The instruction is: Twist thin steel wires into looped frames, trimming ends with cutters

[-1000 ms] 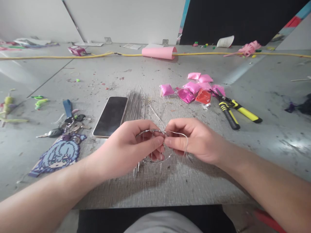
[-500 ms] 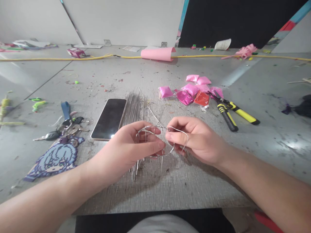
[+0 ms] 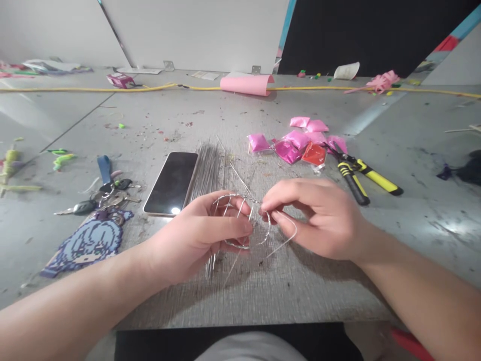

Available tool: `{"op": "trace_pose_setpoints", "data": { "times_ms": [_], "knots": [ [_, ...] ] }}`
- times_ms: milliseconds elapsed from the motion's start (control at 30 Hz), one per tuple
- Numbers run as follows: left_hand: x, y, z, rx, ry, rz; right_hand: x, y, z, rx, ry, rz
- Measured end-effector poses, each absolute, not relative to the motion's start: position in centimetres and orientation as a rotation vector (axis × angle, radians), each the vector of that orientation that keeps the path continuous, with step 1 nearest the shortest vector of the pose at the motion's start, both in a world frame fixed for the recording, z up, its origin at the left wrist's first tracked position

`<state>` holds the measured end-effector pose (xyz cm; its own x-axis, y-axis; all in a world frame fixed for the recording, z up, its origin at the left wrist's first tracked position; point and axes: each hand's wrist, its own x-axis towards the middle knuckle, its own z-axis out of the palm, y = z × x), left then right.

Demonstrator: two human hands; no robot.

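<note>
A twisted silver wire ring [image 3: 268, 228] with several thin wires across it is held over the table, level with both hands. My left hand [image 3: 214, 220] grips it from the left, thumb in front and fingers behind. At the ring's right side, my right hand [image 3: 315, 215] pinches a thin loose wire [image 3: 295, 230] between thumb and fingers; the wire bends out in a curve and its tail points down. Where the pinched wire meets the ring is partly hidden by the fingertips. Behind the left hand lies a bundle of straight wires [image 3: 207, 168].
A phone [image 3: 172, 183] lies left of the wire bundle, with keys [image 3: 108, 198] and a blue pixel-pattern charm [image 3: 90, 243] beyond it. Yellow-black pliers [image 3: 366, 175] rest at right beside pink packets [image 3: 296, 140]. A yellow cable [image 3: 158, 88] crosses the back near rolled pink paper [image 3: 246, 85].
My right hand has turned and shifted slightly right, its fingers now over the ring's right edge. The loose wire's tail has swung downward. My left hand keeps its hold on the ring.
</note>
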<state>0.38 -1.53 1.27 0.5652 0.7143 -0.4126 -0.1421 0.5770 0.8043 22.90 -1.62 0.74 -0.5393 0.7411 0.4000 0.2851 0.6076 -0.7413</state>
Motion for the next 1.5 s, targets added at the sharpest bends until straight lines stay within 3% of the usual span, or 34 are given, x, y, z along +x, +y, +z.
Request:
{"op": "trace_pose_setpoints", "data": {
  "times_ms": [1300, 1500],
  "knots": [
    [0.2, -1.9, 0.7, 0.797, 0.709, 0.543, 22.3, -3.3, 1.4, -0.747, -2.204, 0.404],
    [0.4, -1.7, 0.6, 0.892, 0.713, 0.622, 22.5, -2.7, 0.9, -0.782, -2.186, 0.459]
  ]
}}
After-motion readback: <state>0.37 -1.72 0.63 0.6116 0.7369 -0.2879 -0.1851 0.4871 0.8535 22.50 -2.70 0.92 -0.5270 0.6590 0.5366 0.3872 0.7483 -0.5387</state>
